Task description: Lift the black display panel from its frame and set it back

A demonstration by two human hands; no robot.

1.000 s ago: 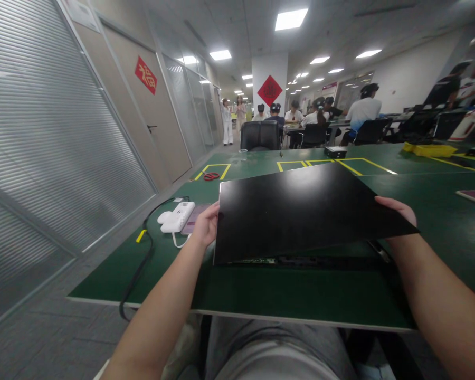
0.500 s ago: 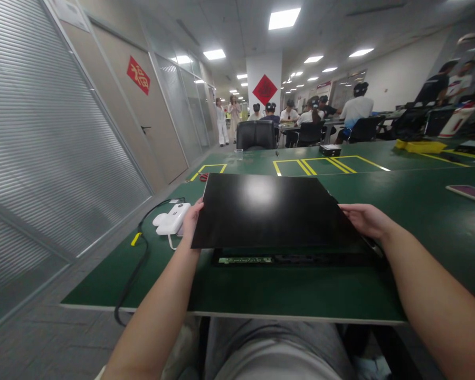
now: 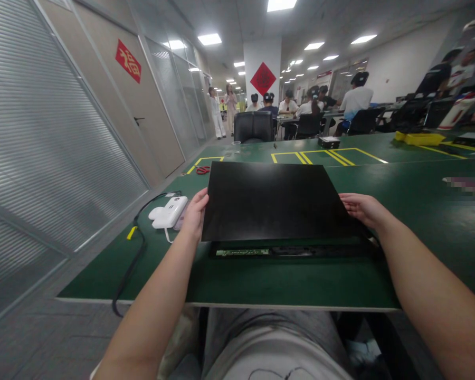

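Observation:
A flat black display panel [image 3: 273, 203] is held by its two short sides, tilted above the table. My left hand [image 3: 196, 214] grips its left edge, thumb and fingers closed on it. At the right edge, my right hand [image 3: 362, 208] is closed on the panel, with some fingers hidden behind it. Beneath the panel lies a dark frame or housing [image 3: 320, 251] with a strip of green circuit board [image 3: 242, 253] showing along its near side. The panel hides most of that housing.
On the green table [image 3: 285, 285], a white device [image 3: 170, 212] and a black cable [image 3: 140, 253] with a yellow tag lie at left. Red-handled scissors [image 3: 202, 170] lie beyond the panel. A small black box [image 3: 329, 142] and a yellow tray [image 3: 419, 138] stand farther back. People sit behind.
The panel has shifted slightly right relative to the housing, and its bright ceiling reflection is gone. Both hands still hold its sides. The whole view has moved a little.

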